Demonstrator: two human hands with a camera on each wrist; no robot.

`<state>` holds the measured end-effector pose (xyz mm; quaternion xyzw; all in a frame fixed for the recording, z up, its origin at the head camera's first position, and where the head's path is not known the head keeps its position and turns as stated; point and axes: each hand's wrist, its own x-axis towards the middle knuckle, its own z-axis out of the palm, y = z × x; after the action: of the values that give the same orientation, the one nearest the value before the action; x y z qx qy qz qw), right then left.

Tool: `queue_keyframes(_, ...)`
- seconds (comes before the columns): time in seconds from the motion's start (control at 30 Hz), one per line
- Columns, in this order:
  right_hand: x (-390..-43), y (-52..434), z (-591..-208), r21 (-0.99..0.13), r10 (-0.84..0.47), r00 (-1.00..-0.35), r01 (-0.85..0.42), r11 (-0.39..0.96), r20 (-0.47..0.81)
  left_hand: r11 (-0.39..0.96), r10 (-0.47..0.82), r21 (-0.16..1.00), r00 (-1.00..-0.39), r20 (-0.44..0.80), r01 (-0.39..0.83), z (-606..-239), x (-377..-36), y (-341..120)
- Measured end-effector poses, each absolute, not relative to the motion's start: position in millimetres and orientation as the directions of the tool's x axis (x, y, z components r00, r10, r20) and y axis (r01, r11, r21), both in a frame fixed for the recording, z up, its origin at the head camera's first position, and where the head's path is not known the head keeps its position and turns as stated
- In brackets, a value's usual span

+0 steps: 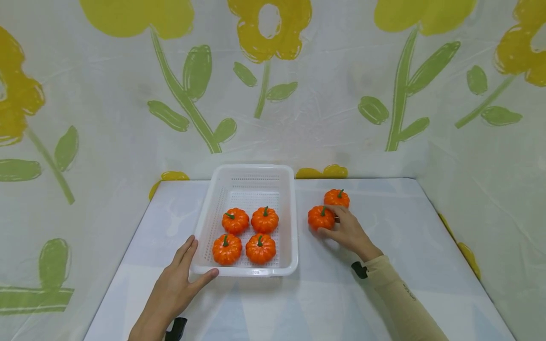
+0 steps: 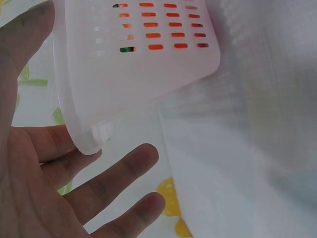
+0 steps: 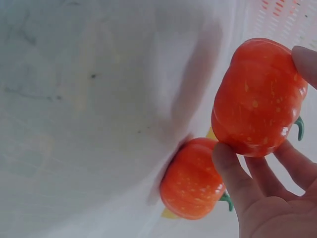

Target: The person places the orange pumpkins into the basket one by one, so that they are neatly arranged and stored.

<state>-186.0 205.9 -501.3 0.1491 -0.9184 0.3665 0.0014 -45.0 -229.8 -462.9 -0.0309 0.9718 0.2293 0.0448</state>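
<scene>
A small orange toy pumpkin with a green stem is gripped by my right hand, to the right of the white basket. In the right wrist view, thumb and fingers hold this pumpkin at its sides, off the table. Just behind it, another pumpkin sits on the table, partly hidden by the hand in the head view. At the basket's near left corner, my left hand touches the rim with its thumb and fingers spread, nearly straight. Several similar pumpkins lie inside the basket.
The white table carries the basket left of its middle. Behind it hangs a pale cloth printed with yellow flowers and green leaves, which also lines both sides. The basket's walls and floor are perforated.
</scene>
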Motion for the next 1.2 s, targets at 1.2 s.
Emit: queue_keyframes(1.2, -199.1, 170.6, -454.1, -0.796, -0.261, -0.928, -0.364, 0.484, 0.266, 0.893, -0.028, 0.447, -0.997, -0.066, -0.054, -463.4, -43.3, -230.6)
